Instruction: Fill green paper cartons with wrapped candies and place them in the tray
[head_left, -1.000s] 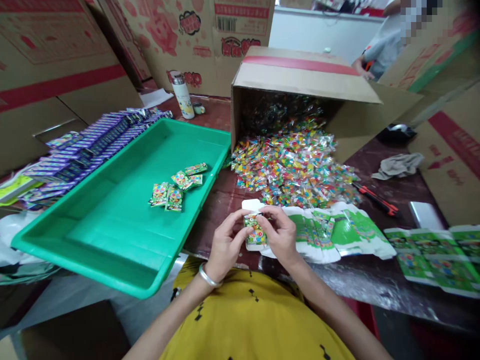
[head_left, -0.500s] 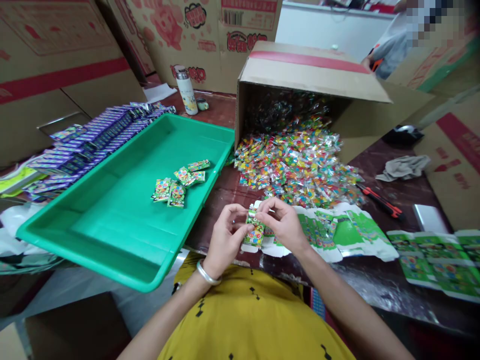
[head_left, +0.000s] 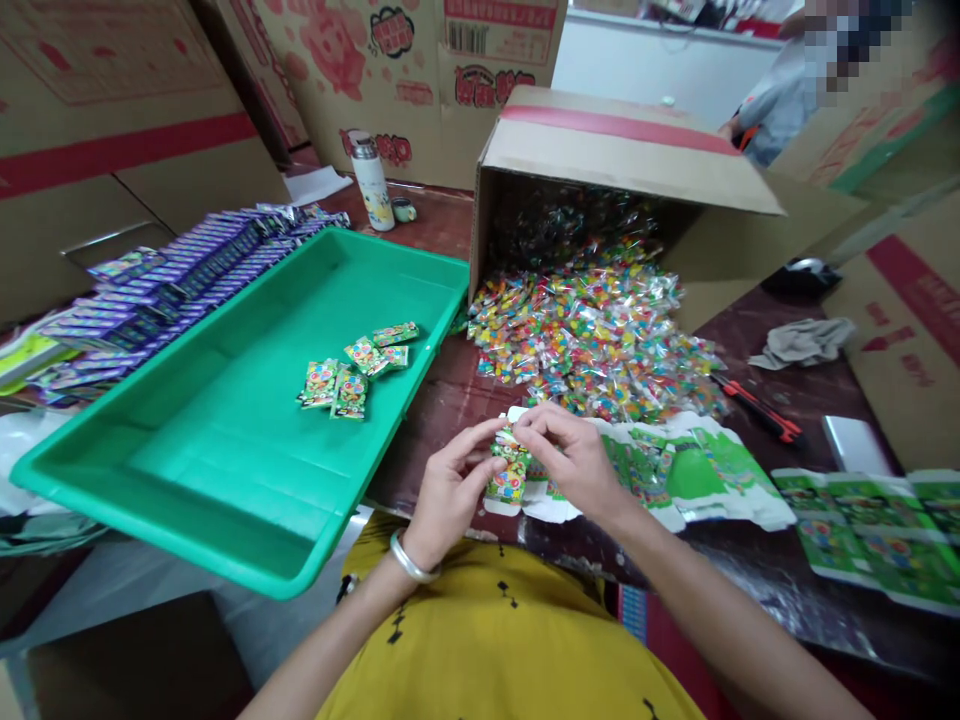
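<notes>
Between my hands, at the table's front edge, is a small green printed candy box (head_left: 510, 480) with white end flaps showing. My left hand (head_left: 454, 485) grips its left side between thumb and fingers. At its upper end my right hand (head_left: 566, 450) pinches near the top flap; the fingertips hide what exactly they hold there. Flat green box blanks (head_left: 697, 470) lie under and beside my right wrist. Beyond my hands spreads a heap of clear packets of coloured candy (head_left: 585, 330). Several small filled-looking boxes (head_left: 349, 390) lie in the green tray (head_left: 180, 500) to the left.
An open cardboard carton (head_left: 622, 150) lies on its side behind the packets. Stacked purple boxes (head_left: 202, 255) line the tray's far left. A bottle (head_left: 373, 185) stands behind. At right are a red-black cutter (head_left: 761, 410), a cloth (head_left: 801, 342) and more blanks (head_left: 877, 530). A person stands at far right.
My right fingers have shifted slightly at the upper end of the small box. My left hand keeps its hold on it. The view has moved a little.
</notes>
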